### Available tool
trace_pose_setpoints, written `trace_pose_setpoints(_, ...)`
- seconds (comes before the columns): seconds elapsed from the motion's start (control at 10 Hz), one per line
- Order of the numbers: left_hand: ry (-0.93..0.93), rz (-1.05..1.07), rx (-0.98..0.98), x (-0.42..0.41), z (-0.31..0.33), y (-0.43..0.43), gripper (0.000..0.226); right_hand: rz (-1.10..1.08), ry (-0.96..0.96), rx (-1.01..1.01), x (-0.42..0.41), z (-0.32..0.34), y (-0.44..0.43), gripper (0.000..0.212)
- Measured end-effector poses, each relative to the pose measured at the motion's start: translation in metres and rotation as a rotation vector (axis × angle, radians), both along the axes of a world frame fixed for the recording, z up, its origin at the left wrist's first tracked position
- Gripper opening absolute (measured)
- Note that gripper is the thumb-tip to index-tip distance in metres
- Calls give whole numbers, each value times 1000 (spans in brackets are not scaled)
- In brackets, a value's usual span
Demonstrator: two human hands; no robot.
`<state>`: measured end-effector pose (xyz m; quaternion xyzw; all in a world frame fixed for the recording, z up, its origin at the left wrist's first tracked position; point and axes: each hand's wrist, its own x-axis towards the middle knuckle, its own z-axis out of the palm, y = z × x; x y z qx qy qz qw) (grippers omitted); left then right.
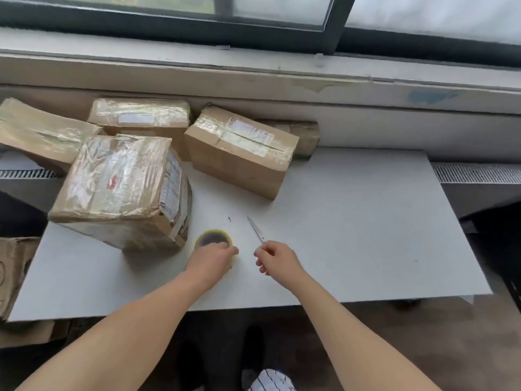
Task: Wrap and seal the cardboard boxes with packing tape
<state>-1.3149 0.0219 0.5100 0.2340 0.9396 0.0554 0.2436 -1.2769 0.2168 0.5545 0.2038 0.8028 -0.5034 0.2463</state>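
While my left hand (212, 259) gripped the tape (214, 237) on the table (352, 221), my right hand (277, 258), just right of the tape, held the scissors (256, 229); wrapped boxes (121, 190) stood behind the tape.

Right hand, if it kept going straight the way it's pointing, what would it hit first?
The right hand holds small metal scissors pointing away and leftward. Past their tip lies bare white table, then probably the front face of the middle tape-sealed brown cardboard box, though depth is unclear.
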Motion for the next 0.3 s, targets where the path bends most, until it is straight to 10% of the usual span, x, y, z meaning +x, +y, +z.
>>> trace_pose_setpoints(0.3,-41,56,-90,-6,5,7,77,23,-23,-66,-14,-2,8,16)
